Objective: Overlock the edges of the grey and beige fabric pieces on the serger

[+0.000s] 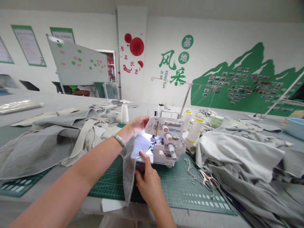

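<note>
A white overlock sewing machine stands on a green cutting mat, its work light shining on the needle area. Grey fabric lies at the machine's left side by the presser foot, its near end hanging down in a point. My right hand grips the fabric's right edge, one finger on top and the others low beside it. Up at the machine's rear left corner is my left hand, its fingertips partly hidden by the machine's front plate; whether they hold anything does not show.
Copper-handled scissors and thread scraps lie right of the machine. Piles of grey cloth flank it, on the left and right. White thread cones stand behind. A blue basin is far right.
</note>
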A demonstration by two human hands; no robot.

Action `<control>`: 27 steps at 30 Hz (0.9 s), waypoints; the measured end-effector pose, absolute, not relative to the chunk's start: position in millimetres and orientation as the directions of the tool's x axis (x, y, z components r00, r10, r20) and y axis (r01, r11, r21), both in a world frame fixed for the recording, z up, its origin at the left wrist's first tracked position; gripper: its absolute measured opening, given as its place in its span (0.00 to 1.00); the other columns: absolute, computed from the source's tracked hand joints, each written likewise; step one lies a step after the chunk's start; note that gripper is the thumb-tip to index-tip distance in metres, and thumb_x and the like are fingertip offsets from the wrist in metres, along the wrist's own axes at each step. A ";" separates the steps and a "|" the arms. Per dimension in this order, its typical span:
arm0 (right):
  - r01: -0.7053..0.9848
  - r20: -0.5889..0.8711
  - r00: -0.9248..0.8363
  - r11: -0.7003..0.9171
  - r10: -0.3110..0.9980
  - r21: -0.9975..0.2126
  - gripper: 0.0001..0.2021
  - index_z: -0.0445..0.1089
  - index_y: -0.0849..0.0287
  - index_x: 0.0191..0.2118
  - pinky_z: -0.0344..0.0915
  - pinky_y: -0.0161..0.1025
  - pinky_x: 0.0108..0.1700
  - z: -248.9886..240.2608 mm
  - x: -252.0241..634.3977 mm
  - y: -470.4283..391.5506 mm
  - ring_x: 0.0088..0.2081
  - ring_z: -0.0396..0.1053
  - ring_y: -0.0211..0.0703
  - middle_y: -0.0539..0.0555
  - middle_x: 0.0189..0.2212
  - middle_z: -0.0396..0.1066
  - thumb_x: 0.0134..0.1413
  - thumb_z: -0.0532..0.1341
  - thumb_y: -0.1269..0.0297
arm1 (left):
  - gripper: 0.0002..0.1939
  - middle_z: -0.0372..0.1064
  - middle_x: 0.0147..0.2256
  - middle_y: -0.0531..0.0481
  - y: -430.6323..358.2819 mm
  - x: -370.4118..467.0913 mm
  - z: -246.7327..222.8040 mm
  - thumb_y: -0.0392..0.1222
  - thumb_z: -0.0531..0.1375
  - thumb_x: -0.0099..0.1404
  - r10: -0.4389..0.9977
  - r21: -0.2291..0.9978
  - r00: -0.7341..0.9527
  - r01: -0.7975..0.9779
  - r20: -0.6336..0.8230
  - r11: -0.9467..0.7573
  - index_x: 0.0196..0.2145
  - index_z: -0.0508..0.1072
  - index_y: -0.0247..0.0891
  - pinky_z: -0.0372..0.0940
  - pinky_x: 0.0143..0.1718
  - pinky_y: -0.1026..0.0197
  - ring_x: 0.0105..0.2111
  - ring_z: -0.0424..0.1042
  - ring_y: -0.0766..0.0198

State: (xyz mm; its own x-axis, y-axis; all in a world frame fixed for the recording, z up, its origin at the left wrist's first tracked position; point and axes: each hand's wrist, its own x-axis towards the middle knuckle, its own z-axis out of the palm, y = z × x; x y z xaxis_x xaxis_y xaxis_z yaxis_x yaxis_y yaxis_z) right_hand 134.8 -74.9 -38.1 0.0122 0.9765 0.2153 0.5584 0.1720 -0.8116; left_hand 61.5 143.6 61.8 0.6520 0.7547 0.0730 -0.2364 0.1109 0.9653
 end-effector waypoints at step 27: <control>-0.061 0.153 0.330 0.182 0.932 -0.981 0.20 0.64 0.60 0.46 0.67 0.37 0.34 -65.3 127.2 -111.9 0.30 0.70 0.42 0.49 0.26 0.72 0.46 0.65 0.62 | 0.20 0.64 0.58 0.48 -17.0 4.3 22.5 0.46 0.47 0.73 0.513 0.042 0.795 0.530 0.324 -0.847 0.58 0.66 0.44 0.54 0.53 0.49 0.52 0.62 0.52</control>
